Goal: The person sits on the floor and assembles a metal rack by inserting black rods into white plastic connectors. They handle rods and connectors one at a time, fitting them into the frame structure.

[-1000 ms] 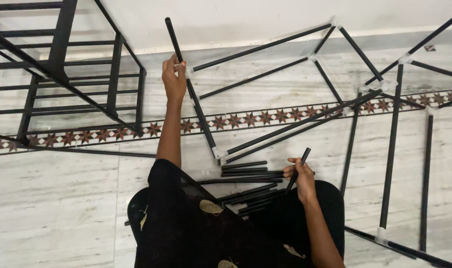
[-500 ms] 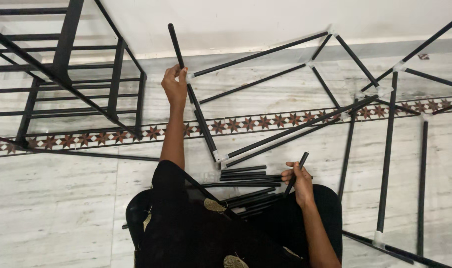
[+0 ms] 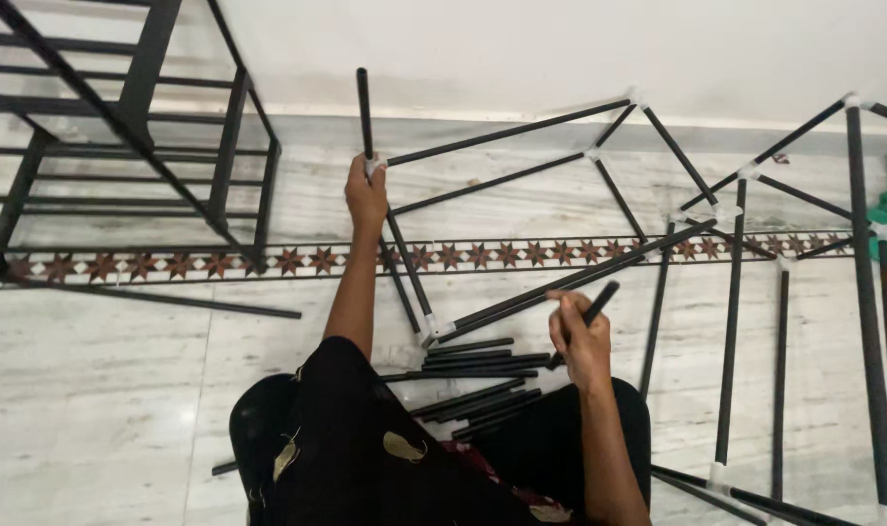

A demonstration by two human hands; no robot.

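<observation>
Since a moment ago, the right hand [image 3: 582, 338] has lifted its short black rod [image 3: 587, 318] off the lap toward the frame, while the view has drifted right. At far left a black metal rack [image 3: 141, 117] stands on the marble floor [image 3: 93, 390]. Next, the left hand [image 3: 366, 193] reaches forward, fingers wrapped around a long black rod [image 3: 365, 112] just beside a white connector [image 3: 375, 166] of the rod frame [image 3: 560, 175]. Below it, a pile of loose black rods [image 3: 477, 375] lies on the floor at the person's knees. The right hand's fingers are closed on the short rod, held tilted above that pile. More joined rods [image 3: 731, 321] spread to the right.
</observation>
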